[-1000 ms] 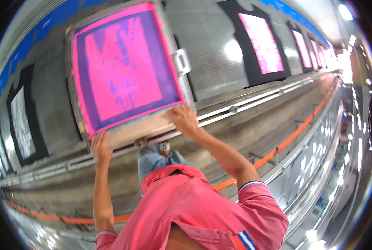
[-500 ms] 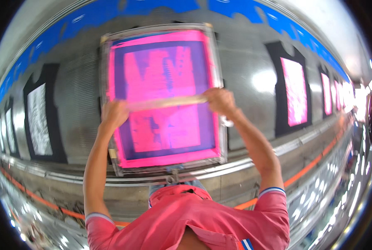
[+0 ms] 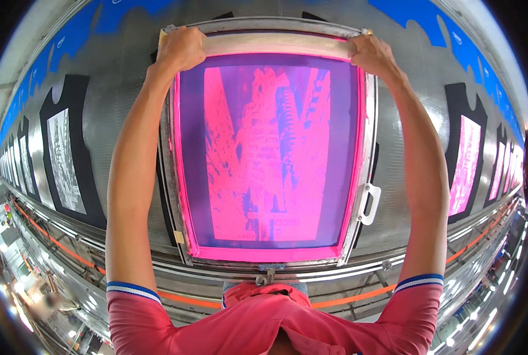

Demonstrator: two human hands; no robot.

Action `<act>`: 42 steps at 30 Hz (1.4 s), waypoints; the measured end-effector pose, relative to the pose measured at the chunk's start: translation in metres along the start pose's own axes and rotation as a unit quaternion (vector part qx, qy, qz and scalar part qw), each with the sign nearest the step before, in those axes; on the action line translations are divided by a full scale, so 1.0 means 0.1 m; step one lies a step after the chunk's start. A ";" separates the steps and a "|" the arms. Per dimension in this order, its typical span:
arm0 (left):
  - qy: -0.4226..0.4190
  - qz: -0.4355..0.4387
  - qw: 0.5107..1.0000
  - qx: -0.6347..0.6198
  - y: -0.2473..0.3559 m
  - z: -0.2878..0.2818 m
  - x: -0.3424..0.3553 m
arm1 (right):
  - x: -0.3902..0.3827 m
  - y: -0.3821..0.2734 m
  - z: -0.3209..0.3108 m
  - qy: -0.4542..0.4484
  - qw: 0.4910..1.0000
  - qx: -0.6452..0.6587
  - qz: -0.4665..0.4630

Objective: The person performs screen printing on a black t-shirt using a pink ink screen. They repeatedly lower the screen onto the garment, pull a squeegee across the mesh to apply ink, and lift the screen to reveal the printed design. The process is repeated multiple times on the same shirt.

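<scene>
A printing screen (image 3: pixel 341 148) lies in front of me, its metal frame edged with pink ink and a pink pattern showing on purple mesh. Across its far end runs a wide wooden squeegee (image 3: pixel 275 44). My left hand (image 3: pixel 183 49) is closed round the squeegee's left end, and my right hand (image 3: pixel 373 54) is closed round its right end. Both arms are stretched out over the sides of the frame. The squeegee's lower edge is against the mesh near the far rim. Whatever lies beneath the screen is mostly hidden; dark cloth edges poke out past the frame.
Along the long grey table (image 3: pixel 125 118), a black garment piece with a white print (image 3: pixel 66 160) lies at left. Another with a pink print (image 3: pixel 466 160) lies at right. A white handle (image 3: pixel 369 204) sticks out from the frame's right side. A metal rail (image 3: pixel 216 272) runs along the near edge.
Both hands have pushed the squeegee from the middle of the screen to its far end. My view has shifted, and the screen now sits more squarely before me.
</scene>
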State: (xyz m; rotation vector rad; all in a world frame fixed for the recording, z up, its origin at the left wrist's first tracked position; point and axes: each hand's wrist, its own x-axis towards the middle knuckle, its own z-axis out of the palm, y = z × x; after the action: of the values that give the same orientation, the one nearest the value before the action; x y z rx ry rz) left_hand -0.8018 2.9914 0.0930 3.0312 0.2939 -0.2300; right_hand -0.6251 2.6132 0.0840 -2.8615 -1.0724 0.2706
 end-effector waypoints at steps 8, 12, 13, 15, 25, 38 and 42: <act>0.047 0.003 0.999 0.011 -0.07 0.18 -0.21 | -0.20 -0.16 0.08 0.002 1.000 -0.006 0.023; 0.047 0.005 0.999 -0.005 0.01 0.31 -0.68 | -0.68 -0.26 0.22 -0.004 1.000 0.004 -0.003; 0.039 0.005 0.999 -0.018 0.04 0.33 -0.82 | -0.87 -0.32 0.28 -0.002 1.000 0.017 -0.004; 0.027 0.002 0.998 -0.052 0.10 0.38 -1.15 | -1.23 -0.45 0.30 0.015 0.999 0.040 -0.009; 0.021 0.003 0.996 -0.083 0.48 0.83 -3.32 | -3.25 -1.12 0.58 0.009 0.997 0.080 -0.021; -0.060 -0.040 0.996 -0.053 1.14 0.84 -5.37 | -5.40 -1.71 1.30 -0.053 0.990 0.126 0.031; -0.102 -0.078 0.987 -0.092 1.11 0.64 -5.11 | -5.09 -1.67 0.70 -0.091 0.979 0.176 -0.046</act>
State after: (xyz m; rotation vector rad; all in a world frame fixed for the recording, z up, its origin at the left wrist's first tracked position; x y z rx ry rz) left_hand -1.2851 2.7827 0.1183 2.7764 0.5047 -0.4930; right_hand -1.1228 2.4048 0.1072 -2.5035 -1.0575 0.6554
